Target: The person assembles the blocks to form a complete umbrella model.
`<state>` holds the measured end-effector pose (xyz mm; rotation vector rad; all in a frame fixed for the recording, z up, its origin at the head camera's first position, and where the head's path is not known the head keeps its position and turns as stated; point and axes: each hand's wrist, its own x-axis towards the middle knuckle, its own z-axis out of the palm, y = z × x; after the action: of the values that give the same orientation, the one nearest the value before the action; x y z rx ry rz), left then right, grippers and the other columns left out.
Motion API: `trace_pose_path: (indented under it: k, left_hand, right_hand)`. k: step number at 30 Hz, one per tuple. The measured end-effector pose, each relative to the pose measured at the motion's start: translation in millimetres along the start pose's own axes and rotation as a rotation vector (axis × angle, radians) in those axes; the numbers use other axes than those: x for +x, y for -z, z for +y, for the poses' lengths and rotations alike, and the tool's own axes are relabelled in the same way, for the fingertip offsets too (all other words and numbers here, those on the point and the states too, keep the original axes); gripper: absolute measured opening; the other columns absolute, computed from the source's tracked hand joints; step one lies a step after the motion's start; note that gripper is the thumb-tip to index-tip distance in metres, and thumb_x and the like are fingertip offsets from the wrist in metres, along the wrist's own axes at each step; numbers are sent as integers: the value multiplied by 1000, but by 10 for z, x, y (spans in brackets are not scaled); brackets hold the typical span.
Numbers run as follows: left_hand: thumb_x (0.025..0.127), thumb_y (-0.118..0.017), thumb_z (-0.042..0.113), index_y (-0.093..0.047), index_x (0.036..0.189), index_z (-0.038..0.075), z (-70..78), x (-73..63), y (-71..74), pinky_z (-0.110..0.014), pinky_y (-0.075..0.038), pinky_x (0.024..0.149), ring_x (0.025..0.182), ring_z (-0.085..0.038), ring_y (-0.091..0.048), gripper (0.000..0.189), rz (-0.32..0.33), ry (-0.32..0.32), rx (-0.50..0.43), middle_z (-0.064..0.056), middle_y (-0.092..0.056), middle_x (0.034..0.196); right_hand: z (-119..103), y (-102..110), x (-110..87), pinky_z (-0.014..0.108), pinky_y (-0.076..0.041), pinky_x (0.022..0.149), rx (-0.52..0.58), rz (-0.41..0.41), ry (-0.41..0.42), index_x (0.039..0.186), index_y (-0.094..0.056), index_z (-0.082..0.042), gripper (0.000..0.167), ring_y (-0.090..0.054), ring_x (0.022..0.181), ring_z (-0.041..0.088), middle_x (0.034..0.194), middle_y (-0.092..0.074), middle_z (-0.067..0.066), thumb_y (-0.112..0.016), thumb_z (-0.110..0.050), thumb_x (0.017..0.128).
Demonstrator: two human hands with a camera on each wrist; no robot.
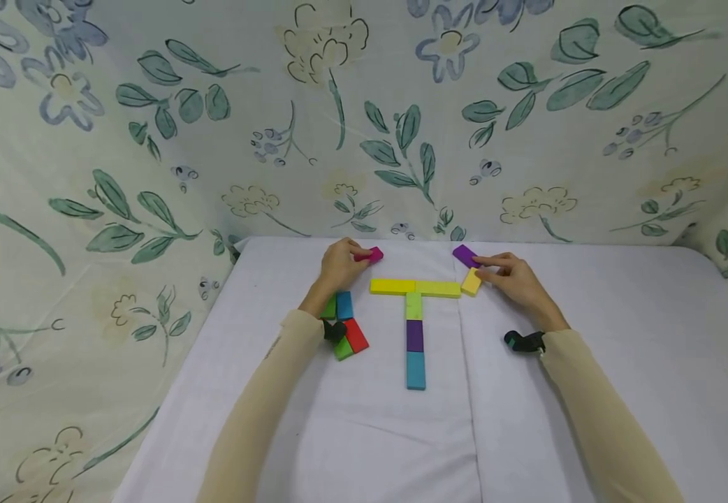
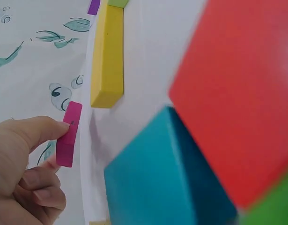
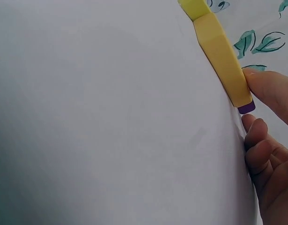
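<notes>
My left hand (image 1: 337, 264) pinches a magenta block (image 2: 69, 136) between thumb and forefinger, beyond the left end of a T of flat blocks. The T's crossbar is a yellow block (image 1: 392, 286) and a yellow-green block (image 1: 437, 289); its stem runs from a lime block (image 1: 413, 306) through a dark purple block (image 1: 414, 336) to a blue block (image 1: 416, 370). At the crossbar's right end, my right hand (image 1: 515, 279) holds a golden-yellow block (image 3: 223, 58) at its edge, thumb against it. Its forefinger overlaps a purple block (image 1: 465, 256) just behind.
Left of the stem, under the left wrist, lie a blue block (image 1: 344, 305), a red block (image 1: 356, 336) and two green ones (image 1: 343, 348). A white cloth (image 1: 364, 447) covers the table. Floral fabric (image 1: 364, 126) hangs along its back edge.
</notes>
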<state>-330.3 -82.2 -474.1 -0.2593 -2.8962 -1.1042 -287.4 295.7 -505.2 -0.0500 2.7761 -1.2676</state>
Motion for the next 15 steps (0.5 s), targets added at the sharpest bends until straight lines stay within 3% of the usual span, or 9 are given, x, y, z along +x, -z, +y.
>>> trace_pose_path:
  k: [7, 15]
  left_hand:
    - [94, -78, 18, -79, 119, 14, 144, 144, -136, -36, -52, 100, 115, -24, -55, 25, -63, 2, -88, -4, -66, 124]
    - [97, -75, 18, -78, 122, 15, 313, 273, -302, -36, -51, 100, 116, -25, -55, 25, -112, -105, -83, -6, -66, 128]
  right_hand:
    - [-9, 12, -15, 30, -38, 72, 10, -9, 3, 144, -63, -19, 52, -44, 95, 25, 133, -53, 17, -67, -46, 100]
    - [17, 15, -11, 31, -39, 74, 19, -12, -7, 144, -63, -19, 52, -45, 97, 25, 134, -53, 16, -68, -45, 100]
